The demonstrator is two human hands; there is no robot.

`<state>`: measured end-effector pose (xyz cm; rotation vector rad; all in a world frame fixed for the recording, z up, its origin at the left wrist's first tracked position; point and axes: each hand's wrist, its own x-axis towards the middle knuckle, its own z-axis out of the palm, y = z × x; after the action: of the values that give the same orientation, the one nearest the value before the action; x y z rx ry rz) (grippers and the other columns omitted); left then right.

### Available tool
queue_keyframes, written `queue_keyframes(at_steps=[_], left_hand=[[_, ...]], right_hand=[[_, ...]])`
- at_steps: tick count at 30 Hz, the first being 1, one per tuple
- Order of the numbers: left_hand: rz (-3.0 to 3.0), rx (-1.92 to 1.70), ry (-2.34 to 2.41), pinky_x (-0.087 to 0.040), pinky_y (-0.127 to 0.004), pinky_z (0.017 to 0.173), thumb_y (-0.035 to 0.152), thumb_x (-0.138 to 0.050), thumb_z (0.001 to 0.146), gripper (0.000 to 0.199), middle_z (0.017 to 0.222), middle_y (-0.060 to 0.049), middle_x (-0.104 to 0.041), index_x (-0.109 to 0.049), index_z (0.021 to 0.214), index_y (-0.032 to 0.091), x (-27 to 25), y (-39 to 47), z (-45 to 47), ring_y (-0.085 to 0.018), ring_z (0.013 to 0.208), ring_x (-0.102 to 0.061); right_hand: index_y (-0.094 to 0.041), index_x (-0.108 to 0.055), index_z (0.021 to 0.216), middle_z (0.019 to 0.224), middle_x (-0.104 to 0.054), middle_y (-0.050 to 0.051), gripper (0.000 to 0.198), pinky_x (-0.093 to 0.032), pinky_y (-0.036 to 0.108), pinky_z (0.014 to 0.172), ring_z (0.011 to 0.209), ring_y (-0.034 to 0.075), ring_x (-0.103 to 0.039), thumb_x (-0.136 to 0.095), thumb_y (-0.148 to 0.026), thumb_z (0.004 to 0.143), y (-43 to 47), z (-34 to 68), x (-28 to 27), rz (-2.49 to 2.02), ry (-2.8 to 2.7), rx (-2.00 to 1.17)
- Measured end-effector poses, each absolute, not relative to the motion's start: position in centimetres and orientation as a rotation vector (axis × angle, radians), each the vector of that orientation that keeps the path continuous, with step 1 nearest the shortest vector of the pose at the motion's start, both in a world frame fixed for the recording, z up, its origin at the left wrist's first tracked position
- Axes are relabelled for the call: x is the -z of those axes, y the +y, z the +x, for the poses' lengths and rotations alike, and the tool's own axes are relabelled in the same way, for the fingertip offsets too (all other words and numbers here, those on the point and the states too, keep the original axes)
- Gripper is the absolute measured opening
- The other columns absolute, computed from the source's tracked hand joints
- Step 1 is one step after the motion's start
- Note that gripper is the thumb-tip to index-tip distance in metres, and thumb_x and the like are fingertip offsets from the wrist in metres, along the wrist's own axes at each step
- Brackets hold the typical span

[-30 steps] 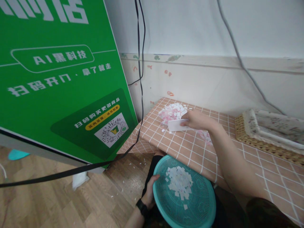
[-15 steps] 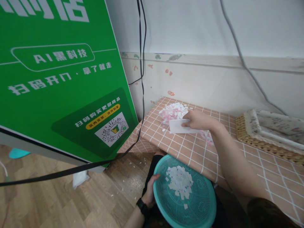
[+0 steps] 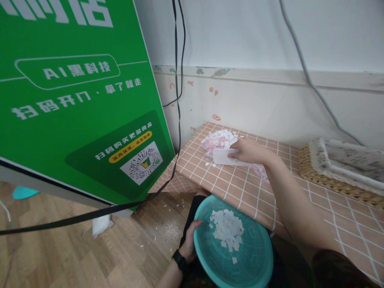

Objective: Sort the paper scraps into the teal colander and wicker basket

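Note:
My right hand [image 3: 248, 151] is closed on a white card [image 3: 222, 157], held low over the checked tablecloth. Just behind the card lies a pile of small white and pink paper pieces [image 3: 220, 140]. More pink pieces [image 3: 260, 172] show under my wrist. Down at my lap, my left hand [image 3: 192, 240] grips the rim of a round green plastic basket [image 3: 255, 256], thumb over the edge. Inside it sits a heap of small white paper squares [image 3: 227, 230]. The fingers beneath the basket are hidden.
A wicker basket with a cloth lining [image 3: 318, 172] stands on the table [image 3: 324, 196] at the right. A green sign panel [image 3: 75, 140] fills the left. A black strap [image 3: 90, 215] hangs across the front. Paper scraps lie on the wooden floor [image 3: 156, 228].
The white card in my right hand has tilted and risen slightly, toward the pile. My left hand and the green basket have not moved.

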<state>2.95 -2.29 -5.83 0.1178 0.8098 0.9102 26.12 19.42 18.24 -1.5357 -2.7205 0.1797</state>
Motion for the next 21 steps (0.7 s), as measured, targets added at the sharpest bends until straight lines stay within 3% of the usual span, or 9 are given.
queue_keyframes(at_steps=[7, 13, 21], left_hand=[[0.099, -0.924, 0.788, -0.043, -0.04, 0.086, 0.039, -0.061, 0.074, 0.038, 0.086, -0.014, -0.072, -0.069, 0.092, 0.007, 5.9, -2.3, 3.0, -0.028, 0.086, -0.064], [0.085, -0.922, 0.769, -0.043, -0.042, 0.086, 0.041, -0.06, 0.076, 0.043, 0.089, -0.014, -0.072, -0.067, 0.102, 0.007, 5.6, -2.3, 3.0, -0.03, 0.089, -0.064], [0.079, -0.906, 0.774, -0.043, -0.043, 0.087, 0.04, -0.061, 0.074, 0.043, 0.091, -0.015, -0.072, -0.067, 0.101, 0.007, 5.9, -2.3, 3.1, -0.03, 0.088, -0.064]], right_hand=[[-0.015, -0.065, 0.07, 0.067, -0.064, 0.007, 0.028, -0.029, 0.026, 0.053, 0.057, 0.014, -0.05, -0.051, -0.038, 0.079, 19.4, 25.8, -18.2, -1.526, -2.676, -0.155], [-0.017, -0.066, 0.076, 0.077, -0.066, 0.008, 0.026, -0.031, 0.026, 0.059, 0.068, 0.016, -0.054, -0.05, -0.036, 0.081, 19.0, 23.9, -17.5, -1.371, -2.666, -0.148], [-0.016, -0.063, 0.067, 0.063, -0.061, 0.005, 0.027, -0.028, 0.026, 0.052, 0.055, 0.013, -0.049, -0.052, -0.038, 0.078, 19.1, 25.5, -18.4, -1.498, -2.697, -0.282]])
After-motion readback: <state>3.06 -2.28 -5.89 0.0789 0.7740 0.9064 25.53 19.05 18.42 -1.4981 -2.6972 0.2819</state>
